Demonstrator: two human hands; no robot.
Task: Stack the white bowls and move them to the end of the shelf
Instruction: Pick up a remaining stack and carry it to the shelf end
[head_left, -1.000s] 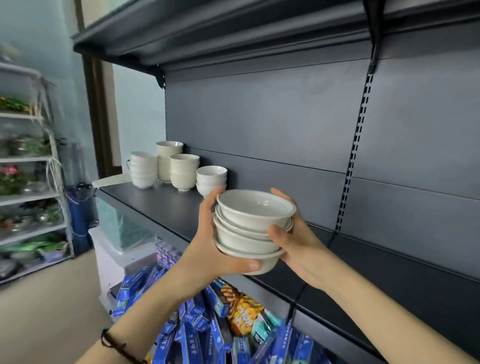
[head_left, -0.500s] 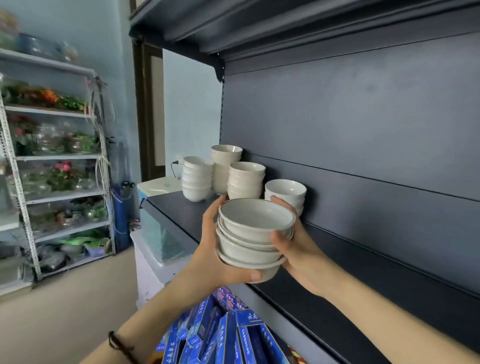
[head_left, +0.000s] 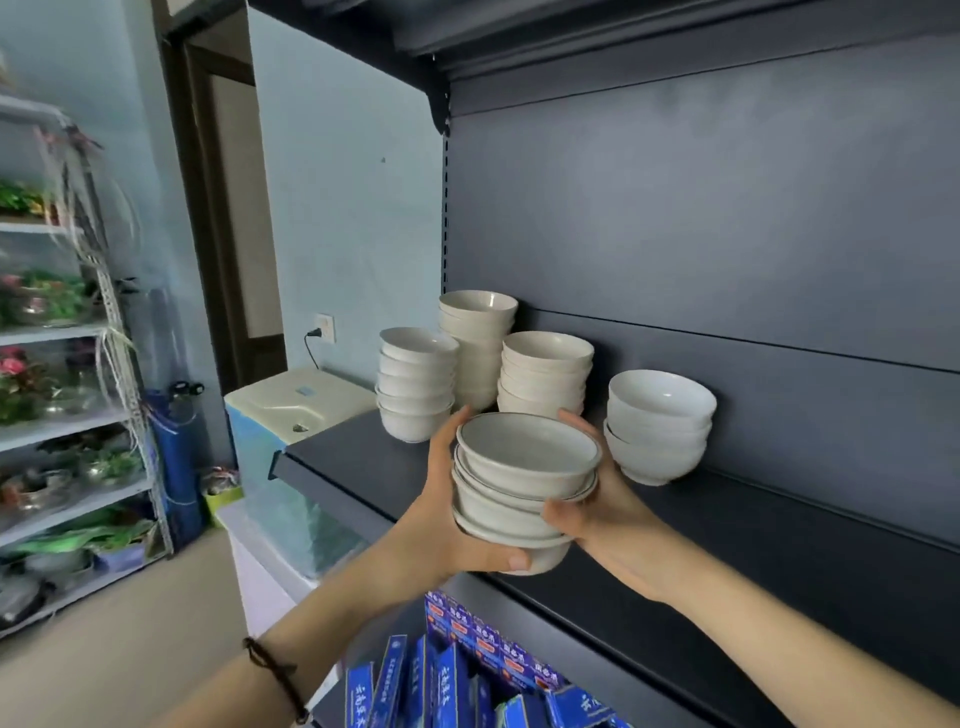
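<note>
I hold the nested stack of white ceramic bowls (head_left: 524, 478) at frame centre, over the dark metal shelf (head_left: 353, 467). The left grip (head_left: 447, 525) and right grip (head_left: 613, 519) clasp its opposite sides, I think so that it does not tip.

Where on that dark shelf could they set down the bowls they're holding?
The held bowls should fit on bare shelf before the leftmost stack, or anywhere right of the rightmost stack. The far end is crowded: four stacks close together.

Both hands, left hand (head_left: 441, 525) and right hand (head_left: 608, 514), gripped a stack of white bowls (head_left: 524, 478) above the shelf (head_left: 363, 467) near its front edge.
</note>
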